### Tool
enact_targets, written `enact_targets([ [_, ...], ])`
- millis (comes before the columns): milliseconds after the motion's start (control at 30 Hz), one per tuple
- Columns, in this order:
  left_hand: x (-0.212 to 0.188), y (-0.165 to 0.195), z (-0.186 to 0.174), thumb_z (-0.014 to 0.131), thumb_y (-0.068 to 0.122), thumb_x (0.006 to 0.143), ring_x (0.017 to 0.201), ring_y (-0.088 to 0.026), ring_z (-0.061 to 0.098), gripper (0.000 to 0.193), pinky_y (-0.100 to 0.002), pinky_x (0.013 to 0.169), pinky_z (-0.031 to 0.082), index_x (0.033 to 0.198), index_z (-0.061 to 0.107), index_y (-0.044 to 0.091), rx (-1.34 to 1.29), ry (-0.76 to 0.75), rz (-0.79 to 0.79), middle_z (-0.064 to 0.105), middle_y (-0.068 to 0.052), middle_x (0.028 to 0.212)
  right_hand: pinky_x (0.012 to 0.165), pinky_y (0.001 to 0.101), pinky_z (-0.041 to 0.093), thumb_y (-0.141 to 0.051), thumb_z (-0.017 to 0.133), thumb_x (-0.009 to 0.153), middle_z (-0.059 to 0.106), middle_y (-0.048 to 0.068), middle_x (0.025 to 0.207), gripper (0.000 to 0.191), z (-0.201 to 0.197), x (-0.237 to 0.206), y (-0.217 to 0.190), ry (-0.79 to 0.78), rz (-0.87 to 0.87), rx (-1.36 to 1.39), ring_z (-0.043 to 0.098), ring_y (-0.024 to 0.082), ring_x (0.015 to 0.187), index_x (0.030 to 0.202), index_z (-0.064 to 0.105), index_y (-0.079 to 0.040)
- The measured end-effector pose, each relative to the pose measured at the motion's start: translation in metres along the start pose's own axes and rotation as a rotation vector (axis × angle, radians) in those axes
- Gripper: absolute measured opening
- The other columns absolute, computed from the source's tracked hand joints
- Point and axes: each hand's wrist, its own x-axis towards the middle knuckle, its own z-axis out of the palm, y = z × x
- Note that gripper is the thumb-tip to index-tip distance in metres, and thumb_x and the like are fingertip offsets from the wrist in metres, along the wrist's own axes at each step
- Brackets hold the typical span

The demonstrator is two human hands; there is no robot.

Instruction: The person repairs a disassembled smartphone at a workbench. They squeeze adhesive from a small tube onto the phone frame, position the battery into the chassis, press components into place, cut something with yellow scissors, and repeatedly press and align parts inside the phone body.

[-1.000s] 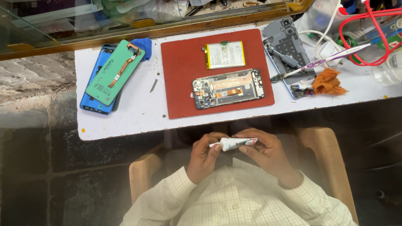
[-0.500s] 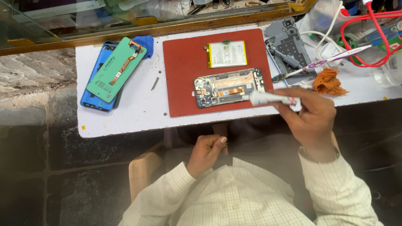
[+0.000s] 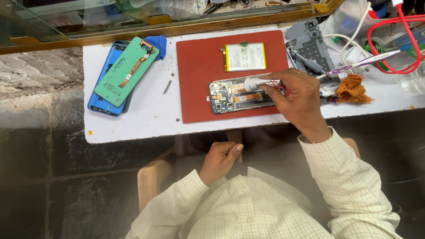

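**Tube over opened phone, right hand holding**

We see a flat yellowish battery (image 3: pixel 244 56) with a white label, rectangular, lying on the red mat (image 3: pixel 195 71) just above the opened phone (image 3: pixel 237 95). Left of the mat, a green-backed phone panel (image 3: pixel 126 71) with a small label strip lies tilted across a blue phone (image 3: pixel 99 99); a blue cloth (image 3: pixel 158 43) peeks out beside them. Right of the mat sits a grey back cover (image 3: pixel 310 44), then an orange rag (image 3: pixel 352 88), a purple-and-white toothbrush (image 3: pixel 358 64), and red cable (image 3: pixel 389 40) loops at the far corner.

Our right hand (image 3: pixel 299 95) has its grip closed around a small white tube (image 3: pixel 259 82) with red marks near the fingers. The tube is squeezed and crumpled, white cap end free. Its long axis runs roughly left-right, cap end pointing left, lying over the upper edge of the opened phone; we cannot tell if it touches.

The opened phone lies lengthwise left-right on the mat, boards and orange flex showing inside a dark frame.

Our left hand (image 3: pixel 221 159) is below the table (image 3: pixel 133 124) edge, near our lap, fingers curled shut; we cannot tell if anything is inside.
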Motion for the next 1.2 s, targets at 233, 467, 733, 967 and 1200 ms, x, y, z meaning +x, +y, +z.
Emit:
enact_targets([
  [233, -0.001, -0.002, 0.0, 0.052, 0.038, 0.108, 0.049, -0.014, 0.054, 0.055, -0.03, 0.049, 0.044, 0.066, 0.062, 0.003, 0.005, 0.007, 0.005, 0.065, -0.005, 0.059, 0.057, 0.0307, 0.042, -0.002, 0.085, 0.088, 0.07, 0.011, 0.085, 0.022, 0.002, 0.003, 0.003, -0.017, -0.014, -0.011, 0.057, 0.016, 0.062, 0.108, 0.075, 0.0],
  [467, 0.0, -0.003, 0.0, 0.052, 0.038, 0.108, 0.048, -0.013, 0.053, 0.055, -0.03, 0.047, 0.043, 0.066, 0.061, 0.003, -0.001, 0.0, 0.005, 0.065, -0.005, 0.058, 0.058, 0.0308, 0.043, -0.002, 0.085, 0.089, 0.071, 0.012, 0.087, 0.021, 0.003, 0.003, 0.006, -0.011, -0.035, -0.006, 0.058, 0.016, 0.065, 0.107, 0.074, 0.0],
  [733, 0.0, -0.002, 0.0, 0.052, 0.038, 0.107, 0.048, -0.013, 0.054, 0.055, -0.03, 0.047, 0.044, 0.066, 0.063, 0.003, -0.001, 0.0, 0.005, 0.065, -0.005, 0.059, 0.057, 0.0323, 0.043, -0.002, 0.086, 0.087, 0.072, 0.013, 0.086, 0.021, 0.004, 0.003, 0.007, -0.023, 0.006, -0.027, 0.06, 0.019, 0.062, 0.105, 0.075, 0.001],
  [967, -0.001, -0.002, 0.001, 0.05, 0.04, 0.108, 0.048, -0.014, 0.054, 0.057, -0.03, 0.048, 0.045, 0.066, 0.063, 0.004, 0.015, 0.0, 0.015, 0.065, -0.005, 0.058, 0.067, 0.0337, 0.049, -0.001, 0.085, 0.089, 0.072, 0.012, 0.09, 0.02, 0.0, 0.003, 0.006, -0.008, -0.065, -0.051, 0.067, 0.023, 0.076, 0.107, 0.074, 0.0],
  [1200, -0.001, 0.0, 0.0, 0.051, 0.039, 0.108, 0.048, -0.015, 0.052, 0.056, -0.031, 0.047, 0.043, 0.066, 0.063, 0.003, 0.02, -0.004, 0.004, 0.063, -0.006, 0.057, 0.07, 0.0314, 0.049, -0.001, 0.085, 0.094, 0.071, 0.012, 0.09, 0.018, -0.03, -0.009, 0.005, 0.049, 0.011, -0.067, 0.066, 0.021, 0.077, 0.108, 0.075, 0.0],
])
